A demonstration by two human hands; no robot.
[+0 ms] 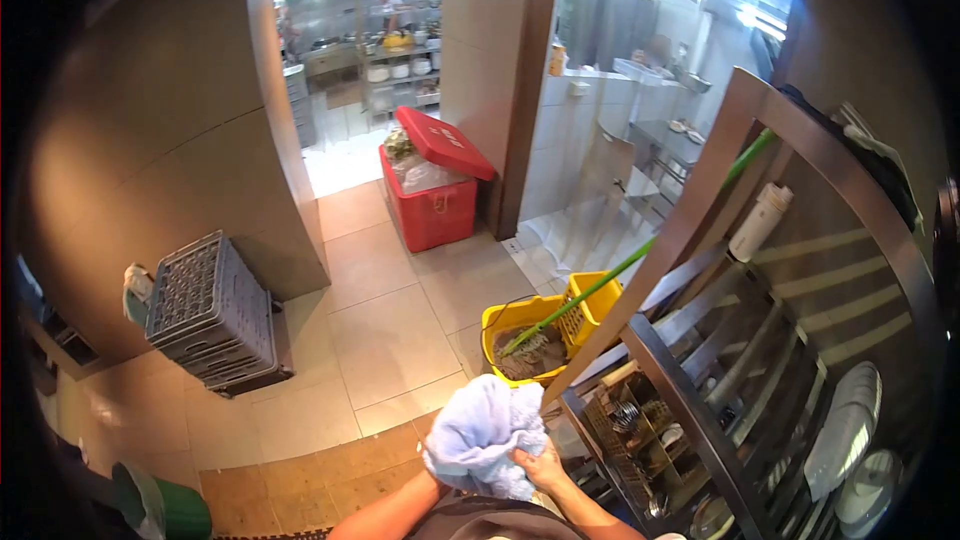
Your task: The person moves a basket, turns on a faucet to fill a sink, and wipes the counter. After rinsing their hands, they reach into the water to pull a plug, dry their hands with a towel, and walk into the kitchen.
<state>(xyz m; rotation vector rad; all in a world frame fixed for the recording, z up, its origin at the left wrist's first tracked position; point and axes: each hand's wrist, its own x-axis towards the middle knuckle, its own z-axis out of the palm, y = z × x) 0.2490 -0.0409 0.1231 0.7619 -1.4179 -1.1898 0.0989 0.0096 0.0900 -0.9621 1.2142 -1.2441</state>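
Observation:
A bunched pale-lavender towel [485, 435] is held up in front of my body, near the bottom middle of the head view. My right hand [541, 467] grips its right side, thumb pressed on the fabric. On the other side, my left hand [430, 470] supports the towel; most of its fingers are hidden behind the folds. Just beyond the towel stands a yellow mop bucket [492, 330] with a wringer [597, 302]. A grey mop head [530, 352] rests in it, and its green handle [600, 285] leans up to the right.
To the right a dark slatted rack [690, 410] holds cutlery trays [630, 415] and white plates [845, 430]. Stacked grey dish crates [215, 310] stand at left. A red cooler [435, 215], lid tilted, sits by the kitchen doorway. A green bin [180, 505] is at lower left.

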